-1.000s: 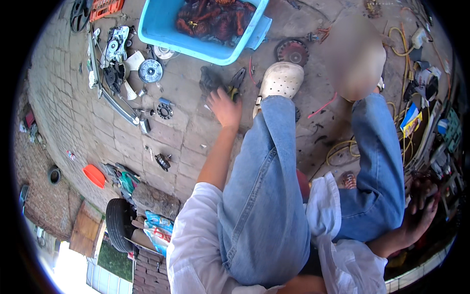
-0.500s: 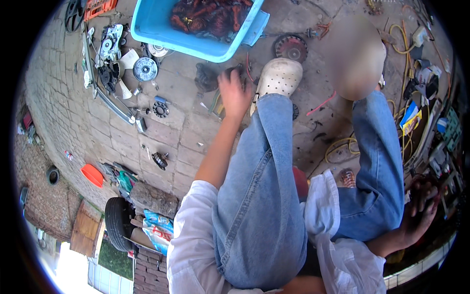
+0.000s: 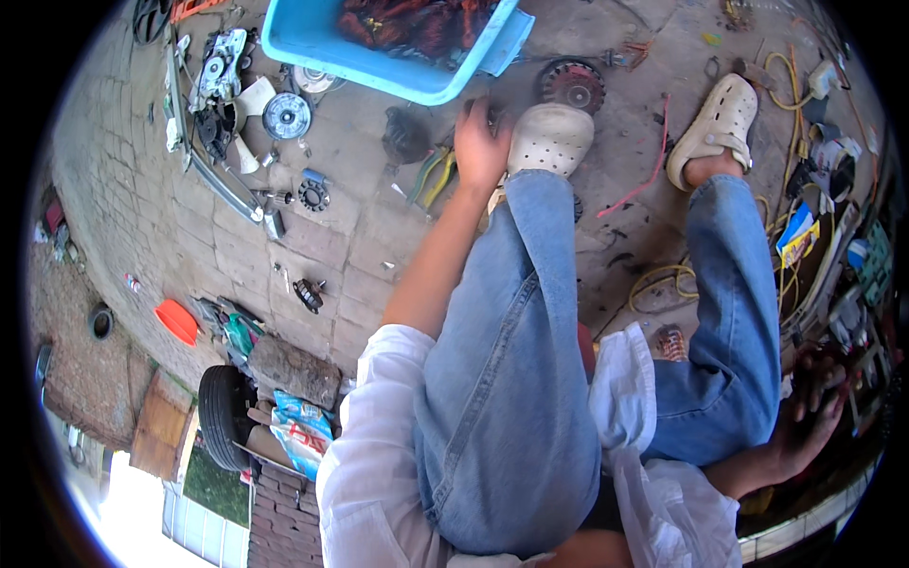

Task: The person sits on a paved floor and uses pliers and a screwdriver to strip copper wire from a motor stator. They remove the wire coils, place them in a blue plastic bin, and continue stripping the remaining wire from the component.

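My left hand point(image 3: 480, 142) reaches down to the paved ground beside my left white clog point(image 3: 549, 137), its fingers curled near the edge of a blue plastic tub point(image 3: 379, 66); whether it holds anything is hidden. Green and yellow handled pliers point(image 3: 434, 175) lie just left of that hand, next to a dark round metal part point(image 3: 405, 137). My right hand point(image 3: 810, 417) is low at the right, fingers spread against dark cluttered things beside my right knee. I am seated, in blue jeans and a white shirt.
The tub holds rusty red-brown parts point(image 3: 417, 19). A round grinding disc point(image 3: 570, 83), a fan blade and motor parts point(image 3: 256, 104), a small gear point(image 3: 312, 194) and yellow cables point(image 3: 663, 279) lie around. A tyre point(image 3: 222, 417) and orange piece point(image 3: 177, 322) sit at left.
My left hand has moved from the pliers area toward the tub's edge by my left clog. The view has shifted, so my right clog now shows.
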Available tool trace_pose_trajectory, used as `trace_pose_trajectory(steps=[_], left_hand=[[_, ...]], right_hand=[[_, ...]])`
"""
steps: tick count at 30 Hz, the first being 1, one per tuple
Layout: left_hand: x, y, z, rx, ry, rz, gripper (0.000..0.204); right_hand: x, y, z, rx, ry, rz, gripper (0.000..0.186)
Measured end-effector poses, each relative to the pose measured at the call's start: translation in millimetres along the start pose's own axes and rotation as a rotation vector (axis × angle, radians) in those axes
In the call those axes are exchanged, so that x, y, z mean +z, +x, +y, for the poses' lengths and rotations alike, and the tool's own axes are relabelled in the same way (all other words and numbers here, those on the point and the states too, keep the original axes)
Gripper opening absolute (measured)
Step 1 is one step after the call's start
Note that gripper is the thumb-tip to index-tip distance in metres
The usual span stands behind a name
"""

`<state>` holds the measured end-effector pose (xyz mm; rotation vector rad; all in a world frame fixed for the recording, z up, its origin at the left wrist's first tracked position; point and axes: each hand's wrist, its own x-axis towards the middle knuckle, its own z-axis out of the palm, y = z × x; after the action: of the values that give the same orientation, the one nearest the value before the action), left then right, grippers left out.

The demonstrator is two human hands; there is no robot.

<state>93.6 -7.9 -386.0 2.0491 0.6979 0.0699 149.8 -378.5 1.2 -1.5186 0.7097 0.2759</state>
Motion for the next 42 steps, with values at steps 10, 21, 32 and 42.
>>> trace_pose_trajectory(steps=[10,21,32,42], left_hand=[[-73.3,-84.5,-58.5,-0.145,0.313,0.360,0.030],[-86.0,-90.4,-153.5,-0.479,0.344,0.499,0.019],[-140.8,-96.0,-42.0,-0.415,-0.286,0.419,0.022],[-120.7,5.7,153.3,0.252,-0.723,0.154,0.026]], right_hand=[[-27.2,19.0,3.5,0.034,0.205,-0.600,0.043],[6.9,10.4,13.6,-0.065,-0.073,-0.249,0.034],[143.5,23.9,136.6,0.065,-0.342,-0.172,0.017],[225.0,88.9,206.5,-0.383,-0.533,-0.528,0.024]])
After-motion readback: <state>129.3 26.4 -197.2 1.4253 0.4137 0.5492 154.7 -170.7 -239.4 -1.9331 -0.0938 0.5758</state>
